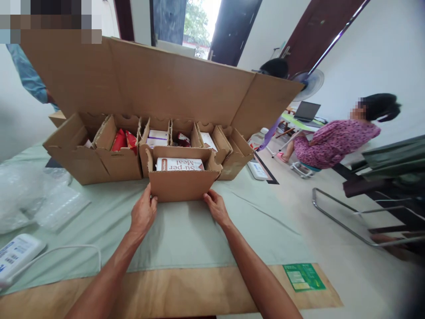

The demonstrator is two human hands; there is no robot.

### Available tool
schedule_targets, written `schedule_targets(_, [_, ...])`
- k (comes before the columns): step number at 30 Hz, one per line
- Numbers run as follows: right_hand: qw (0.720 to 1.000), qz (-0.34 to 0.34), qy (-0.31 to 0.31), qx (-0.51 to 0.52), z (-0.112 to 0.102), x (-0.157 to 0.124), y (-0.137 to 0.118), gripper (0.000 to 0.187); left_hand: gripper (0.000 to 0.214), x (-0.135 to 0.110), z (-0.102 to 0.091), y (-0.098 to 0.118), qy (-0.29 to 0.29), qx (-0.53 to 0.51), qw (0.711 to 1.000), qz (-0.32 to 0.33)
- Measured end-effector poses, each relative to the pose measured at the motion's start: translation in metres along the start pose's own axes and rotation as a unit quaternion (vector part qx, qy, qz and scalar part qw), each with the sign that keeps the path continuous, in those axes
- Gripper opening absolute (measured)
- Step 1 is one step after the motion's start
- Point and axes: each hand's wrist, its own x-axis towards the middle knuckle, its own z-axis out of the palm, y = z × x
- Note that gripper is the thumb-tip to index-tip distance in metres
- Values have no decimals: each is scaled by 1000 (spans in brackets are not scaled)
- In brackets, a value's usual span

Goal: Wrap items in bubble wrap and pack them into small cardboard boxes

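A small open cardboard box [181, 185] stands on the green table cloth [186, 230] in front of me, with a white "Su-per Meal" packet [179, 164] lying inside. My left hand [143, 213] touches the box's lower left corner, fingers curled against it. My right hand [216, 207] touches its lower right corner the same way. Behind it stands a row of similar open boxes [109, 150] holding red packets [123, 140] and white packets [157, 137], inside a large carton with its long flap [159, 84] raised.
Clear bubble wrap [36, 195] lies at the left, with a white device and cable [18, 254] near the table's front edge. A green card [303, 277] lies at the front right. A person in a pink top [332, 139] sits at the right beside a metal chair frame [348, 221]. Another person's blue sleeve [28, 75] shows at the far left.
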Motion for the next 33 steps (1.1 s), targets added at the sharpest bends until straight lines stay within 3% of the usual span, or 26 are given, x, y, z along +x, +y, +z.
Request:
schedule_targets(5, [999, 6, 20, -34, -1, 0, -3, 42, 58, 1, 2, -2, -5, 2, 1000, 23])
schedule_targets(10, [994, 1, 81, -68, 2, -42, -5, 40, 65, -27, -17, -32, -29, 21, 996, 76])
schedule_targets(12, [994, -15, 60, -94, 11, -62, -8, 31, 60, -50, -28, -49, -39, 44, 995, 81])
schedule_targets(14, [992, -46, -16, -116, 28, -77, -17, 24, 52, -73, -37, -64, -54, 63, 993, 89])
schedule_targets(19, [946, -130, -273, -114, 96, -88, -61, 22, 49, -107, -45, -81, -88, 85, 984, 133])
schedule_targets(22, [911, -181, -350, -121, 146, -70, -94, 24, 55, -109, -43, -87, -94, 95, 976, 170])
schedule_targets(26, [905, -206, -341, -148, 237, -23, -132, 25, 49, -109, -39, -91, -59, 75, 976, 194])
schedule_targets(30, [935, -89, -300, -164, 340, 18, -155, 55, 37, -110, -36, -93, -45, -25, 984, 172])
schedule_targets(32, [939, -70, -298, -154, 369, 22, -164, 53, 32, -110, -35, -95, -36, -119, 982, 140])
schedule_targets(33, [940, -73, -300, -146, 371, 20, -168, 48, 31, -110, -35, -96, -29, -158, 979, 124])
